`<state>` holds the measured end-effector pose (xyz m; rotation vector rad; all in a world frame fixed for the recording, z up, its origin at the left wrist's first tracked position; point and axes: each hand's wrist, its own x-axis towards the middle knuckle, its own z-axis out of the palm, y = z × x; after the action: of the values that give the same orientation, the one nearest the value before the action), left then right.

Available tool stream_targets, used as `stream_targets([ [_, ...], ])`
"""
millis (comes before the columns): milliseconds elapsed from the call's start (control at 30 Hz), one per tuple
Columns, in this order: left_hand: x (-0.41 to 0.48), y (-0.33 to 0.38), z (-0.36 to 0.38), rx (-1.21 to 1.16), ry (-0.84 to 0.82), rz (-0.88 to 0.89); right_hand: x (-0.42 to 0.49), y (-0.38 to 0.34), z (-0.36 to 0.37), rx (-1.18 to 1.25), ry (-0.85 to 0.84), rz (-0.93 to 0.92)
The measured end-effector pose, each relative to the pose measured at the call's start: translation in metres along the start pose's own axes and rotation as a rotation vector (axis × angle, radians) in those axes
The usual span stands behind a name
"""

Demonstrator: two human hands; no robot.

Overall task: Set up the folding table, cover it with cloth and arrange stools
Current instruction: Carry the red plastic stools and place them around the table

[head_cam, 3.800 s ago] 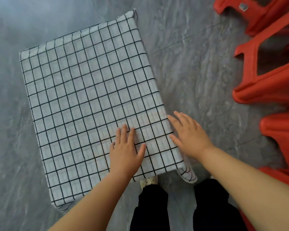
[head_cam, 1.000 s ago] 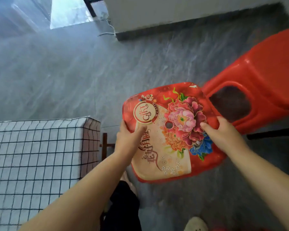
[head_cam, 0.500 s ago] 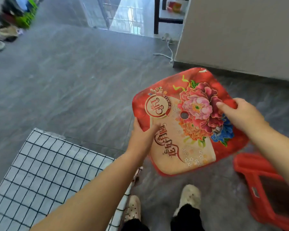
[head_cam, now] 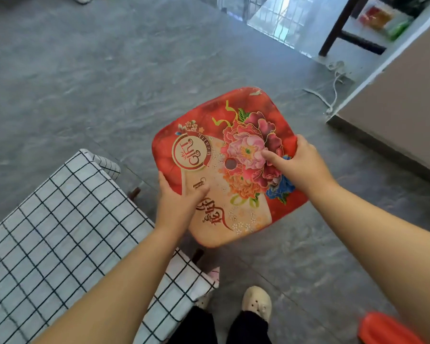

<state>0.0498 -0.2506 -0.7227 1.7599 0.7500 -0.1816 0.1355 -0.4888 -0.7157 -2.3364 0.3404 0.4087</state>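
The arranging of stools is in hand. A red stool (head_cam: 224, 165) is gripped at its seat edges by the left hand (head_cam: 176, 204) and the right hand (head_cam: 301, 165), just right of the cloth-covered table (head_cam: 60, 219). Next, it should be lowered onto the floor (head_cam: 85, 70) beside the table, legs level. Compared with half a second ago, the stool is seen larger and nearer the table corner.
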Motion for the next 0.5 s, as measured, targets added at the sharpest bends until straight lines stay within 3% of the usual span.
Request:
stream_targets([
  [300,0.063,-0.028,-0.04,0.212,0.102,-0.087,0.041,-0.028,0.077,-0.049,-0.173,-0.087],
  [500,0.069,-0.03,-0.044,0.302,0.112,-0.107,0.05,-0.028,0.087,0.006,-0.18,-0.126],
])
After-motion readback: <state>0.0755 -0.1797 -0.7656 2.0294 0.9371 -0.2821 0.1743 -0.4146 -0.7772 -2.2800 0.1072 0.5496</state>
